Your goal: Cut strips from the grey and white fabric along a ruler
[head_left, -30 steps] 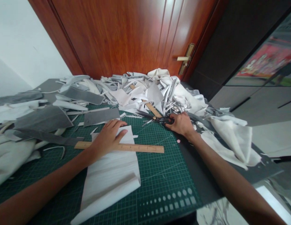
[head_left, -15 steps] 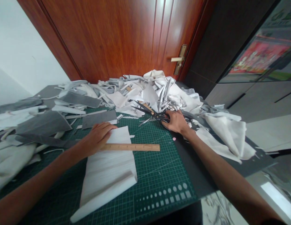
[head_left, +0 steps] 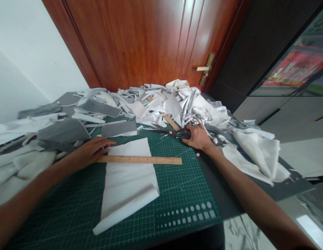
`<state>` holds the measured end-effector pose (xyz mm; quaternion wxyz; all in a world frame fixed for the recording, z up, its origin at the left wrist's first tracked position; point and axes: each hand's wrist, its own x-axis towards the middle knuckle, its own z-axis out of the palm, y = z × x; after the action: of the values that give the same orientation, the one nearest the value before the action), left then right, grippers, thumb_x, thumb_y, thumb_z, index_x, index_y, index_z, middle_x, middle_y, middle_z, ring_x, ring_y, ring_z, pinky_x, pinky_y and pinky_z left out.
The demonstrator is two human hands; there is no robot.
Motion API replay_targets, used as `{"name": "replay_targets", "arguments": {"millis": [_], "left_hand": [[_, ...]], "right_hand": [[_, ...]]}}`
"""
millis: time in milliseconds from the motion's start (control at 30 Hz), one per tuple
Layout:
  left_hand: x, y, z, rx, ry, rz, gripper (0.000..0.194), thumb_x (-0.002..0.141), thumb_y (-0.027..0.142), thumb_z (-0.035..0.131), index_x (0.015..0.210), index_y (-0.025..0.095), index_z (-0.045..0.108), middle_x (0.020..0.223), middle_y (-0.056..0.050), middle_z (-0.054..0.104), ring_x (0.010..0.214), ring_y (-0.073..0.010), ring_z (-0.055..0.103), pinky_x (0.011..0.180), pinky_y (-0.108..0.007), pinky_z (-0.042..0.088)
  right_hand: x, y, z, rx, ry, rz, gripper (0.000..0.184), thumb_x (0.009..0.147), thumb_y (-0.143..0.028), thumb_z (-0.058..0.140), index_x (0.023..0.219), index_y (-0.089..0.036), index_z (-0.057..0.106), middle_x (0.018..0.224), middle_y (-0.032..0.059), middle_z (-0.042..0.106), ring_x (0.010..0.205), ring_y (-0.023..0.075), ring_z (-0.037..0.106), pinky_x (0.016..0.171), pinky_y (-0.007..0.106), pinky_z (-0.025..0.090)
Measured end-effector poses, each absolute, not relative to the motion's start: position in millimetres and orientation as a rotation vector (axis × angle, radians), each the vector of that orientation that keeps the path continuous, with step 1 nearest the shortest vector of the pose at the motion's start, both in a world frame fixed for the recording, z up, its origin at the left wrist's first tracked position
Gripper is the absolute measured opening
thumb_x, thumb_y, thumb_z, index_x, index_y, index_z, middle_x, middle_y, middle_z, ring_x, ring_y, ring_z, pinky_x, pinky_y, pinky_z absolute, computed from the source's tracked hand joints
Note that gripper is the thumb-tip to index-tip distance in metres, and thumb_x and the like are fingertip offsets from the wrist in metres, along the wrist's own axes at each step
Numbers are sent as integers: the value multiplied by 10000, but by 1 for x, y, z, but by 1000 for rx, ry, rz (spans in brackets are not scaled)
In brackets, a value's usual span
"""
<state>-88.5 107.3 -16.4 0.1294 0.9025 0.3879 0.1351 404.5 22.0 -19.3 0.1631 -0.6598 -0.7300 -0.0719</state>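
My right hand (head_left: 199,138) is closed round the handles of black scissors (head_left: 171,132). Their blades point left over the far part of the mat and look nearly together. A strip of white fabric (head_left: 130,177) lies in front of me, its near end folded over. Across it rests a wooden ruler (head_left: 140,159). My left hand (head_left: 95,150) is at the fabric's far left corner, beside the ruler's left end, with fingers stretched out; its palm side is hidden.
A green cutting mat (head_left: 182,187) covers much of the dark table. White and grey fabric scraps (head_left: 171,106) are heaped along the back, with more fabric (head_left: 64,130) at left and white pieces (head_left: 257,151) at right. A second wooden ruler (head_left: 171,122) sticks out of the heap. Behind stands a door (head_left: 140,41).
My left hand has slid left off the middle of the fabric, uncovering more of the ruler. The scissors have turned and their blades have come closer together. The whole view has shifted slightly.
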Motion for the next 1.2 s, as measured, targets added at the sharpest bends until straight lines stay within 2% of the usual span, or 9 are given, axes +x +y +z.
{"name": "replay_targets", "arguments": {"millis": [67, 233, 367, 533, 733, 867, 967, 1067, 1200], "left_hand": [[-95, 111, -17, 2596, 1184, 371, 408, 1036, 466, 495, 1260, 218, 730, 1116, -71, 759, 1060, -261, 648, 997, -373, 505], [-106, 115, -1, 2678, 1372, 508, 368, 1023, 465, 448, 1030, 221, 723, 1078, -59, 749, 977, -235, 661, 962, -345, 517], [-114, 111, 10, 2741, 1724, 572, 416, 1045, 379, 346, 1115, 171, 699, 1151, -116, 731, 1080, -268, 635, 1064, -417, 490], [-102, 104, -2, 2801, 1503, 424, 413, 1045, 362, 412, 1229, 168, 727, 1283, -129, 708, 1208, -290, 589, 1146, -461, 431], [-71, 95, -11, 2750, 1312, 323, 348, 996, 280, 434, 1109, 190, 751, 1201, -118, 727, 1219, -286, 587, 1159, -441, 425], [-75, 92, 3, 2738, 1491, 315, 349, 1005, 364, 441, 1018, 169, 730, 1138, -136, 738, 1143, -303, 614, 1109, -462, 457], [-92, 89, 16, 2711, 1878, 313, 432, 1023, 412, 387, 1039, 145, 725, 1127, -164, 739, 1093, -335, 611, 1030, -502, 477], [-112, 87, 24, 2632, 2256, 323, 467, 1018, 433, 373, 1051, 139, 735, 1207, -179, 712, 1173, -378, 573, 1030, -559, 448], [-122, 88, 19, 2581, 2416, 477, 510, 1018, 368, 366, 1341, 111, 665, 1423, -224, 584, 1323, -422, 489, 1061, -629, 430]], "right_hand": [[404, 22, -20, -1874, -2074, -190, 265, 818, -433, 685, 967, -217, 647, 990, 91, 795, 926, 299, 711, 987, 441, 421], [404, 22, -20, -1878, -2076, -182, 229, 821, -421, 701, 931, -230, 638, 939, 71, 796, 875, 279, 708, 959, 424, 430], [405, 22, -21, -1915, -2075, -211, 254, 817, -431, 711, 946, -221, 654, 948, 83, 799, 896, 295, 718, 961, 428, 434], [405, 23, -23, -1950, -2083, -218, 253, 825, -417, 700, 978, -219, 658, 933, 94, 789, 925, 308, 720, 953, 420, 431], [403, 22, -22, -1951, -2085, -195, 230, 825, -418, 687, 944, -229, 634, 892, 82, 768, 897, 295, 706, 938, 413, 425], [404, 22, -22, -1949, -2096, -187, 230, 827, -419, 666, 945, -224, 633, 875, 80, 757, 872, 289, 701, 927, 417, 424], [406, 22, -22, -1946, -2111, -179, 216, 832, -420, 650, 926, -227, 630, 841, 71, 744, 828, 275, 691, 914, 418, 427], [409, 23, -21, -1950, -2122, -175, 195, 835, -416, 644, 893, -231, 626, 807, 56, 735, 776, 258, 677, 910, 422, 433], [411, 23, -20, -1944, -2128, -174, 179, 844, -412, 638, 866, -236, 616, 789, 40, 735, 751, 245, 681, 928, 430, 441]]}}
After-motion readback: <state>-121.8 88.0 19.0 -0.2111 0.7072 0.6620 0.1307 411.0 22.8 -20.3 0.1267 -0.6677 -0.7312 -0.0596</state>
